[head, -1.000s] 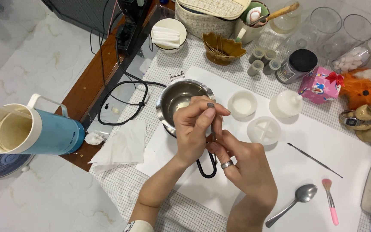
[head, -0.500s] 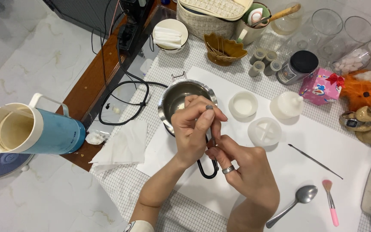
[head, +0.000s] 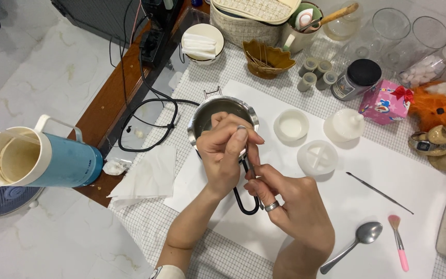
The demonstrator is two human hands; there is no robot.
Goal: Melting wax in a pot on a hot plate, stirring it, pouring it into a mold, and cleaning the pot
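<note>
White paper sheet (head: 367, 170) on gridded cloth is bearing a steel melting pot (head: 207, 116), above whose black handle (head: 243, 204) left hand (head: 223, 155) and right hand (head: 295, 206) are both pinching closed on a thin metal tool (head: 251, 166), likely stiff, light, slippery, best gripped mid-shaft.

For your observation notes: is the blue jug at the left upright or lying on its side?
On its side: the jug lies horizontally, its open mouth facing left.

Left hand (head: 224, 155) shifted a little left, farther over the steel pot (head: 222, 116). Right hand (head: 290, 204) slid slightly down the thin tool (head: 250, 166).
</note>
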